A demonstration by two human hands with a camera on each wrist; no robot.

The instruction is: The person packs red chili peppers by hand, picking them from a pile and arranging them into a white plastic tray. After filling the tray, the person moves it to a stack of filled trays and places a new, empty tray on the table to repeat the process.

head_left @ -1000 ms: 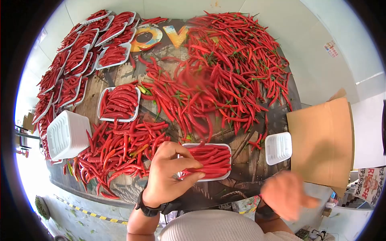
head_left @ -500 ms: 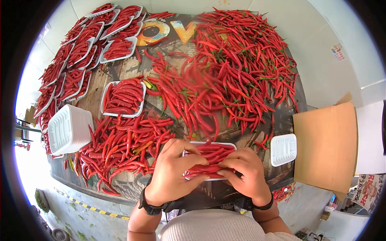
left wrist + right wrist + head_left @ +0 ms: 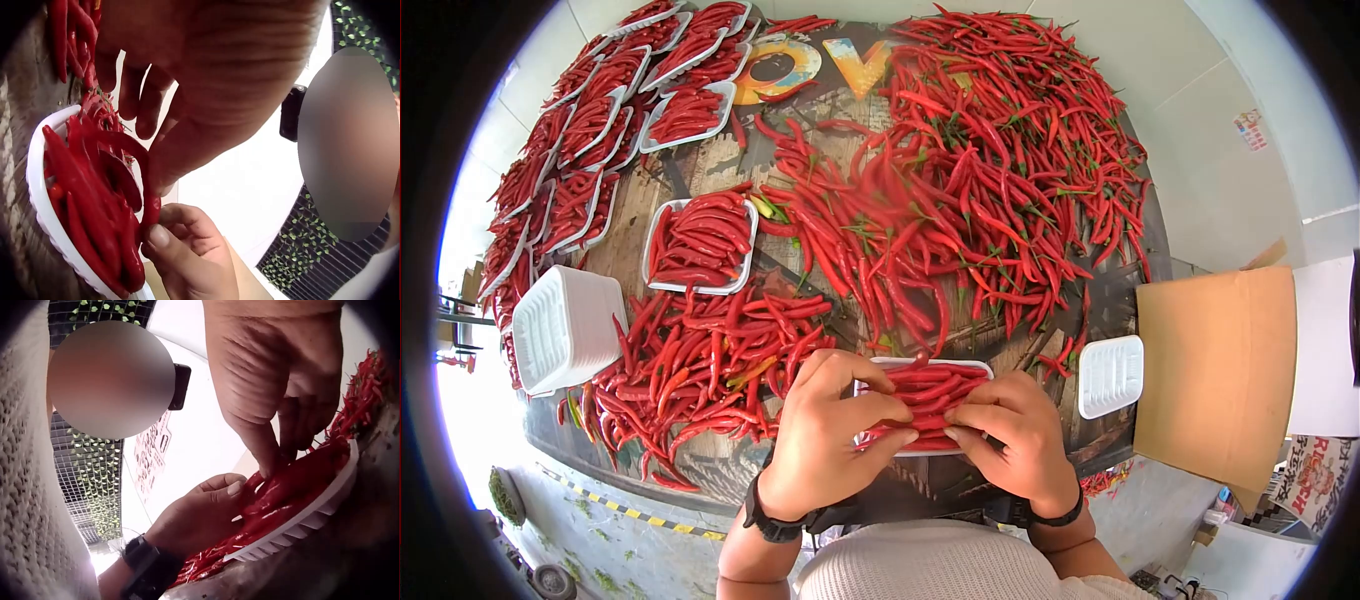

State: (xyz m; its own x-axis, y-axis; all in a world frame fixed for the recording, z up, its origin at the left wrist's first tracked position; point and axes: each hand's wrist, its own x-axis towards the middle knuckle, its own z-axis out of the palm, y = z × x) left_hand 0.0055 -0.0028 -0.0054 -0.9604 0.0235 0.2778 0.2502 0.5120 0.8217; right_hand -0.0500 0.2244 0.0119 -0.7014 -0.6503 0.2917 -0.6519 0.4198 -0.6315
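A white foam-like tray of red chili peppers stands at the table's front edge, between both hands. My left hand comes over its left end, thumb and fingertips pinching a red chili pepper on top of the pile. From the other side my right hand pinches the same pepper between thumb and index finger. The left wrist view shows it bent between the two hands, just above the other peppers. In the right wrist view the tray's ribbed wall shows below the fingers.
Loose chilies without stems lie left of the tray, beside a stack of white trays. A large heap of stemmed chilies covers the back right. Filled trays crowd the back left. An unfilled tray and cardboard are at right.
My right hand, blurred and off to the right a second ago, has come in to the tray and grips the chili pepper with the left. Since half a second ago both hands have hardly moved.
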